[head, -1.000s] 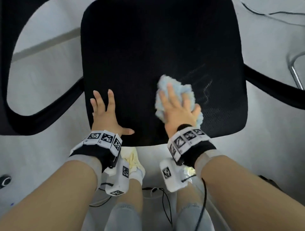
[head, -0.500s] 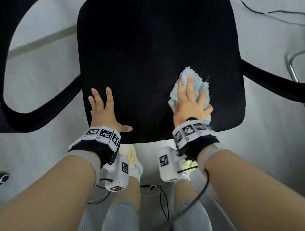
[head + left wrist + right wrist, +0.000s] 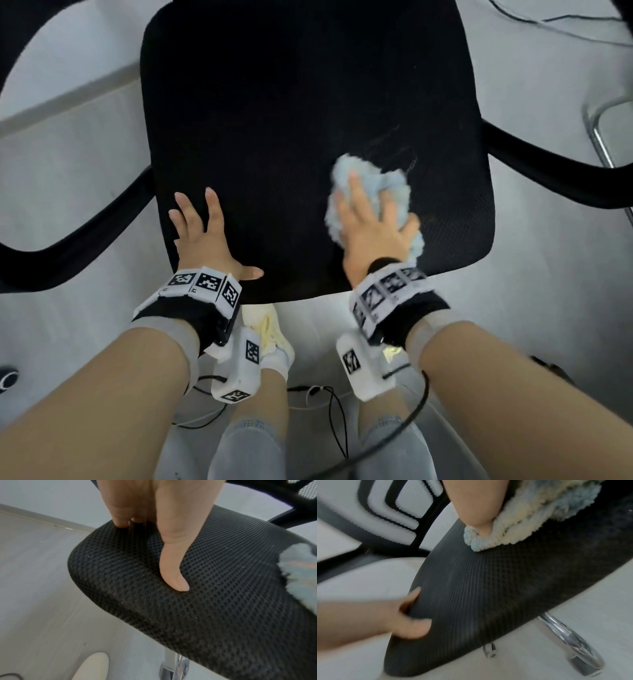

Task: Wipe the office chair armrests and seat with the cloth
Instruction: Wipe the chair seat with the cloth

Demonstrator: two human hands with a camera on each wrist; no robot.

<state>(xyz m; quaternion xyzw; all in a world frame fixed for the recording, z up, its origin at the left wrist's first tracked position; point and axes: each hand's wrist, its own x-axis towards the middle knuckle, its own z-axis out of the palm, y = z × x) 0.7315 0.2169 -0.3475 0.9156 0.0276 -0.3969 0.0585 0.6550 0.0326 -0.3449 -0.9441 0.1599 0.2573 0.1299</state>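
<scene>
Blue cloth [image 3: 373,202] under right hand's [image 3: 371,228] spread fingers [image 3: 356,192].

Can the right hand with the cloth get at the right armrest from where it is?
Probably yes. The right hand presses the cloth on the seat, and nothing lies between it and the right armrest.

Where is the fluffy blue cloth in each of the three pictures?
Head: fluffy blue cloth right of centre, under the right hand.
Left wrist: at the right edge.
Right wrist: top, right of centre.
Shared landmark: the black mesh seat beneath it.
</scene>
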